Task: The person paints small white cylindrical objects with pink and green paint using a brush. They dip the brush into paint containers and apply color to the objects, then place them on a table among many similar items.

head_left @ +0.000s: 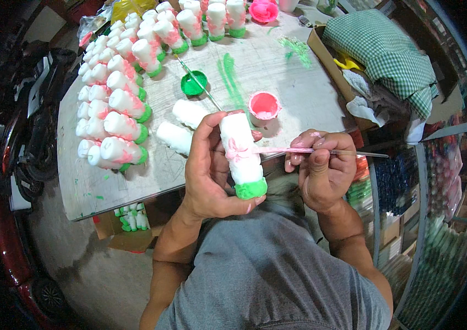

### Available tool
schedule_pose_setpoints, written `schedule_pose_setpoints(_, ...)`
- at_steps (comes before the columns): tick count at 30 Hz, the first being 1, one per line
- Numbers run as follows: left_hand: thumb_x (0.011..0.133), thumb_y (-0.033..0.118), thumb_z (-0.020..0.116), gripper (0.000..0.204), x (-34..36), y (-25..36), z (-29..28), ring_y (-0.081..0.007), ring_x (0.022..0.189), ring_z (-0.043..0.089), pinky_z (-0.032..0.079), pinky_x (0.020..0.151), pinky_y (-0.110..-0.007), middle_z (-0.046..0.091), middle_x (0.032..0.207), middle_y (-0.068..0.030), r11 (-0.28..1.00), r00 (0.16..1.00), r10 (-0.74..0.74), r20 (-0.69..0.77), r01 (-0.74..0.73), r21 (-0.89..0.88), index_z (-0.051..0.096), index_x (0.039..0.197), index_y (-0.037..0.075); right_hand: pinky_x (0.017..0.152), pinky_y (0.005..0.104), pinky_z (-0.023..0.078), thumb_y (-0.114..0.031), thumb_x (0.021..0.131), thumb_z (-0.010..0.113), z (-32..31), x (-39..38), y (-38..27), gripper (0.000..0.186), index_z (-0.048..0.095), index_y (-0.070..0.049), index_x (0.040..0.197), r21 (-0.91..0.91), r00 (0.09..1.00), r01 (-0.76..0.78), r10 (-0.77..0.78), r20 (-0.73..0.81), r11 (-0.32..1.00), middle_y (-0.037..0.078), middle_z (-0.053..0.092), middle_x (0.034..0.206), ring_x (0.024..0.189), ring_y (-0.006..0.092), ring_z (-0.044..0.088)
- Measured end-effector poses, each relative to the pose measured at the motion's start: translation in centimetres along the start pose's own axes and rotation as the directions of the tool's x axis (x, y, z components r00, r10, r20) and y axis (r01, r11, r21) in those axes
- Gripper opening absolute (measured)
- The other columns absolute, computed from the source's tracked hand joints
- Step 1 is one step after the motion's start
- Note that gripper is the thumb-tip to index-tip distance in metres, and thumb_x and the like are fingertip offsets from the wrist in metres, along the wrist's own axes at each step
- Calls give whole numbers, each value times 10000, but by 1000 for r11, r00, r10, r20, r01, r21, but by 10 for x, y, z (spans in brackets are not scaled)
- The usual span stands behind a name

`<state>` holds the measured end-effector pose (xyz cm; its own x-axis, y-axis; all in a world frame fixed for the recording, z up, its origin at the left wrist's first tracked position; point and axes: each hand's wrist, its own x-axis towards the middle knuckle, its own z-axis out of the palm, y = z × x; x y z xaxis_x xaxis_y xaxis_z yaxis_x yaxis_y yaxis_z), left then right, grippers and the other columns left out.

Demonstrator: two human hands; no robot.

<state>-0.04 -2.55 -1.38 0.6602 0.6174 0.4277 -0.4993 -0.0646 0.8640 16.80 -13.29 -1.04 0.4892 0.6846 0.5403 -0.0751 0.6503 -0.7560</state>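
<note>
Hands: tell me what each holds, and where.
Left hand: white cylinder, by its left side, thumb at the green base. Right hand: brush, by its handle.

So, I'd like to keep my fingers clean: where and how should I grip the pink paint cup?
Grip the pink paint cup by its outer wall below the rim, probably from the right: it stands upright, paint smears its rim, and the left hand, holding the white piece, is close on its near left.

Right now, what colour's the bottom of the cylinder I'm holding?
Its bottom is green, best seen in the head view.
</note>
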Motion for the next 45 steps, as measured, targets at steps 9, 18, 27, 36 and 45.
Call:
schedule_pose_setpoints(9,530,38,899,1242,-1,0,6,-319,1276,586,502,1051,-424,434,1520,-208,1000,997,-21,-80,22,4,222,1571,39,655,328,591,-224,1045,605,2,-2,0,264,454,-26,1132,29,999,-36,36,-13,999,218,660,1030,732,167,635)
schedule_pose_setpoints(18,593,6,891,1166,-1,1,-1,-314,1331,550,473,1091,-414,390,1545,-220,934,992,124,29,-126,334,235,1558,19,661,324,587,-220,1040,613,3,-1,-6,266,449,-20,1103,-58,997,28,-24,67,998,227,641,1001,736,177,630)
schedule_pose_setpoints(27,599,-16,874,1154,-3,-5,-5,-343,1342,541,459,1105,-419,360,1568,-269,916,979,191,67,-203,347,235,1560,28,613,289,545,-140,1048,595,13,8,-20,184,479,-6,1095,-54,1000,1,0,5,999,176,663,920,695,141,608)
schedule_pose_setpoints(36,596,-33,874,1159,-5,-9,-8,-353,1319,565,471,1089,-426,355,1558,-298,889,973,207,105,-231,394,232,1560,33,554,245,518,-135,1053,585,11,15,-19,155,501,-5,1066,-182,996,-62,49,-79,981,123,660,846,654,105,595)
schedule_pose_setpoints(45,600,-31,889,1171,-3,-9,-5,-354,1310,574,497,1061,-425,348,1563,-290,895,966,221,132,-255,366,234,1566,58,541,233,529,-128,1033,630,10,14,-18,164,531,3,1038,-160,984,-144,125,-124,977,97,686,846,625,82,608)
